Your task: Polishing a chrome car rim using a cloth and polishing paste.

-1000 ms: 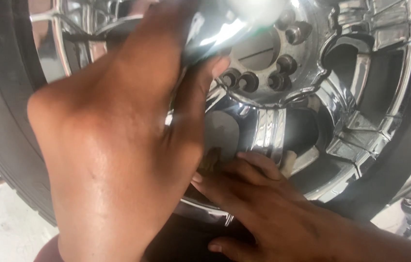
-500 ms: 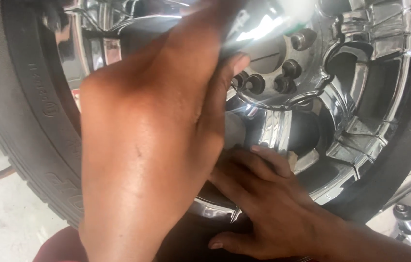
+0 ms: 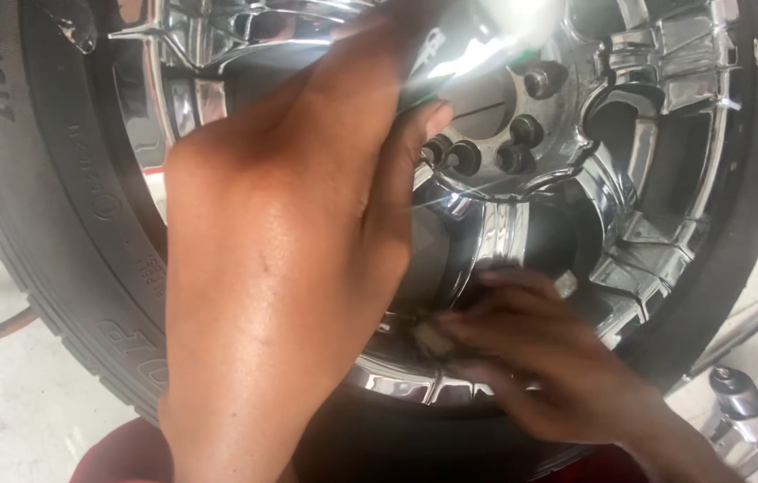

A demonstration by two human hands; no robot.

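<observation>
Two hands are at the chrome wheel, and compared with a second ago we see more of the scene's left side: the tyre sidewall with its raised lettering has slid into view, while the hub with its ring of dark lug nuts has moved right of centre. Our view has shifted; the wheel itself seems to stand where it was.

The left hand fills the middle of the picture, back towards us, fingers reaching up to a bright, blown-out shiny object at the top of the hub. It has stayed there through all three moments. We cannot tell whether those fingers are closed on that object or only resting against it, because glare and blur hide the tips.

The right hand sits low at the inner lip of the rim, much as before, its fingers narrow and bunched together. They pinch or press something small and pale against the chrome; blur keeps us from saying what it is.

So we judge that little has changed in the work: both hands keep their places on the wheel. At the lower right, well apart from the hands, a grey tool lies on the pale floor.
</observation>
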